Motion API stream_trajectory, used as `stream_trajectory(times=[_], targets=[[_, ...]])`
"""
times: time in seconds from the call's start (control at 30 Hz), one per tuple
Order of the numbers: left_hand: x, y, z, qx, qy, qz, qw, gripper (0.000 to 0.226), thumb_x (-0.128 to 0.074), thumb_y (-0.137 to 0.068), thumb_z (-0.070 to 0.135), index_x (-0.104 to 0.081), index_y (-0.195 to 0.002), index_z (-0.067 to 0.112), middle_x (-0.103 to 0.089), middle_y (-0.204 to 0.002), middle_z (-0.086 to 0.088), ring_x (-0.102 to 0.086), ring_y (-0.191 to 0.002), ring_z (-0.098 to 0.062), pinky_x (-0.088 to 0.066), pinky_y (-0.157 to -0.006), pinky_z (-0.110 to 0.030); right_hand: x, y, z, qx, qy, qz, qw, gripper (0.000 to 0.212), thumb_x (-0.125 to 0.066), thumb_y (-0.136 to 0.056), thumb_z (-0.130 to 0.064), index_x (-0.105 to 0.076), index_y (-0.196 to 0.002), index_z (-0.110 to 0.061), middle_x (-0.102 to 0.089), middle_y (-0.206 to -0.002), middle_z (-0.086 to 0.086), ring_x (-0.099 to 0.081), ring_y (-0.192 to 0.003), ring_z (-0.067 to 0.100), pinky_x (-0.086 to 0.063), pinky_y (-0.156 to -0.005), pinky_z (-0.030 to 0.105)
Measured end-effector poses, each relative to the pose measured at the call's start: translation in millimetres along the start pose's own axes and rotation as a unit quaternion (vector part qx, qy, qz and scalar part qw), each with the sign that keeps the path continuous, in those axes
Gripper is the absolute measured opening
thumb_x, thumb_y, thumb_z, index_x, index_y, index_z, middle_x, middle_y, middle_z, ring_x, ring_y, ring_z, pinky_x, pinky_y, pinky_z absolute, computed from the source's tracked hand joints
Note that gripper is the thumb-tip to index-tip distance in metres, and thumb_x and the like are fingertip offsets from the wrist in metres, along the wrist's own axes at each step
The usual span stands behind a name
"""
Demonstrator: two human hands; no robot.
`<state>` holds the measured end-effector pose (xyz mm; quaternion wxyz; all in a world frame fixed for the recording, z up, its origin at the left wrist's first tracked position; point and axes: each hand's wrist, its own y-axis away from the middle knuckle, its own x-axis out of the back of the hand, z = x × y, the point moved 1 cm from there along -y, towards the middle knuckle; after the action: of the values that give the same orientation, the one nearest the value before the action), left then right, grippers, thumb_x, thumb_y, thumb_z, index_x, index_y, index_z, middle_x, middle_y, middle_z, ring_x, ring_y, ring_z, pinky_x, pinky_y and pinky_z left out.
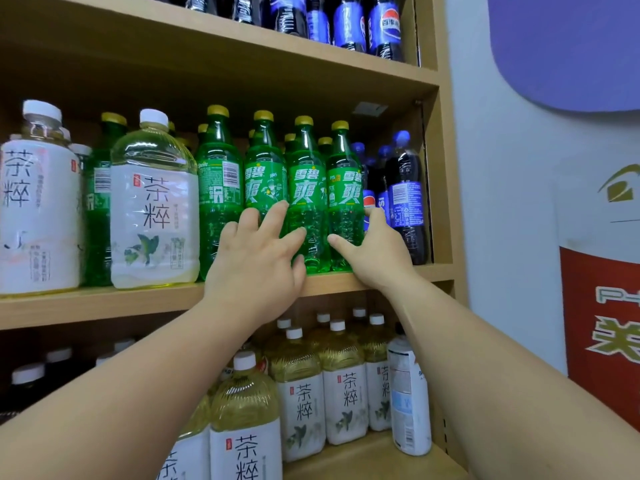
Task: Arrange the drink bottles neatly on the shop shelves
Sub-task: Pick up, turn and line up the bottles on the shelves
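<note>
A row of green soda bottles with yellow caps stands on the middle shelf (104, 303), with more of them behind. My right hand (374, 254) grips the rightmost green bottle (343, 174) low down, thumb on its front and fingers round its right side. My left hand (256, 268) lies with spread, straight fingers against the lower parts of the two green bottles to its left (306, 181) (265, 168). A fourth green bottle (218, 174) stands further left with its barcode facing out.
Dark cola bottles with blue labels (405, 188) fill the shelf's right end beside the side panel. Large pale tea bottles (154, 202) stand at left. Smaller tea bottles (304, 393) and a white bottle (408, 403) crowd the lower shelf. More cola bottles (349, 22) stand above.
</note>
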<state>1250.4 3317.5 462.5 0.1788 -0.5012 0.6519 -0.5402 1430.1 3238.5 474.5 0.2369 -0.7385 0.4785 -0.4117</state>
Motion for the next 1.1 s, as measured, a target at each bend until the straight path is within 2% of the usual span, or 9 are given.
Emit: stream_trajectory(times=[0.17, 0.3, 0.53, 0.63, 0.7, 0.87, 0.93, 1.03, 1.1], targets=[[7.7, 8.3, -0.5, 0.005, 0.066, 0.016, 0.998, 0.048, -0.05, -0.089, 0.046, -0.068, -0.127, 0.022, -0.053, -0.144, -0.013, -0.052, -0.112, -0.036, -0.043, -0.088, -0.048, 5.6, 25.1, -6.3, 0.025, -0.046, 0.064, 0.997, 0.069, -0.063, -0.092, -0.057, -0.038, -0.147, -0.025, -0.056, -0.14, 0.001, -0.052, -0.129, 0.023, -0.046, -0.101, 0.041], [21.4, 46.4, -24.2, 0.018, 0.169, 0.094, 0.981, 0.039, -0.061, -0.086, 0.036, -0.071, -0.116, 0.013, -0.059, -0.131, -0.015, -0.057, -0.109, -0.038, -0.046, -0.087, -0.048, 11.0, 55.4, -21.0, 0.103, -0.05, 0.113, 0.987, 0.049, -0.063, -0.093, -0.049, -0.052, -0.135, -0.026, -0.056, -0.129, -0.003, -0.049, -0.124, 0.018, -0.044, -0.102, 0.039], [57.5, 80.7, -101.8, 0.144, 0.202, 0.158, 0.956, 0.039, -0.064, -0.085, 0.029, -0.063, -0.119, 0.009, -0.058, -0.123, -0.012, -0.053, -0.114, -0.034, -0.039, -0.098, -0.044, -15.0, 82.1, -99.7, 0.151, -0.148, 0.009, 0.977, 0.04, -0.064, -0.095, -0.044, -0.056, -0.13, -0.026, -0.054, -0.119, -0.007, -0.053, -0.109, 0.011, -0.045, -0.088, 0.031], [67.4, 75.9, -122.1, 0.205, 0.249, 0.101, 0.941, 0.048, -0.065, -0.092, 0.033, -0.053, -0.135, 0.014, -0.054, -0.132, -0.007, -0.049, -0.123, -0.028, -0.039, -0.105, -0.042, -32.8, 83.4, -137.9, 0.145, -0.178, -0.052, 0.972, 0.05, -0.064, -0.095, -0.045, -0.052, -0.14, -0.025, -0.054, -0.123, -0.007, -0.055, -0.108, 0.011, -0.045, -0.088, 0.029], [68.7, 70.5, -128.5, 0.258, 0.309, 0.041, 0.914, 0.059, -0.067, -0.093, 0.038, -0.045, -0.144, 0.019, -0.052, -0.138, -0.002, -0.05, -0.125, -0.023, -0.043, -0.107, -0.044, -45.7, 83.2, -156.6, 0.129, -0.185, -0.091, 0.97, 0.055, -0.064, -0.095, -0.044, -0.048, -0.144, -0.025, -0.054, -0.126, -0.007, -0.056, -0.111, 0.014, -0.05, -0.091, 0.036], [64.4, 62.9, -131.4, 0.329, 0.405, -0.029, 0.853, 0.06, -0.069, -0.093, 0.04, -0.044, -0.145, 0.023, -0.06, -0.132, 0.002, -0.061, -0.112, -0.021, -0.05, -0.089, -0.037, -73.3, 83.8, -171.4, 0.109, -0.181, -0.109, 0.971, 0.056, -0.064, -0.096, -0.04, -0.047, -0.148, -0.028, -0.053, -0.133, -0.005, -0.059, -0.114, 0.017, -0.052, -0.099, 0.044], [61.0, 61.0, -134.8, 0.334, 0.413, -0.041, 0.846, 0.065, -0.071, -0.092, 0.038, -0.04, -0.148, 0.028, -0.063, -0.13, 0.003, -0.063, -0.11, -0.021, -0.052, -0.091, -0.039, -79.0, 84.7, -169.2, 0.103, -0.19, -0.103, 0.971, 0.057, -0.063, -0.097, -0.034, -0.045, -0.151, -0.031, -0.054, -0.132, -0.004, -0.061, -0.111, 0.017, -0.052, -0.1, 0.045], [56.0, 55.4, -142.8, 0.332, 0.442, -0.071, 0.83, 0.073, -0.074, -0.091, 0.032, -0.033, -0.151, 0.035, -0.064, -0.132, 0.004, -0.064, -0.113, -0.022, -0.053, -0.095, -0.043, -82.3, 83.5, -163.9, 0.098, -0.192, -0.081, 0.973, 0.055, -0.061, -0.099, -0.027, -0.045, -0.152, -0.033, -0.059, -0.126, -0.004, -0.063, -0.102, 0.012, -0.054, -0.094, 0.037], [53.4, 52.4, -149.2, 0.334, 0.494, -0.087, 0.798, 0.082, -0.076, -0.09, 0.025, -0.027, -0.155, 0.036, -0.063, -0.133, 0.002, -0.064, -0.115, -0.021, -0.052, -0.093, -0.039, -81.8, 82.4, -162.7, 0.097, -0.193, -0.074, 0.974, 0.053, -0.059, -0.101, -0.025, -0.044, -0.152, -0.032, -0.063, -0.113, -0.006, -0.063, -0.092, 0.007, -0.052, -0.081, 0.027]])
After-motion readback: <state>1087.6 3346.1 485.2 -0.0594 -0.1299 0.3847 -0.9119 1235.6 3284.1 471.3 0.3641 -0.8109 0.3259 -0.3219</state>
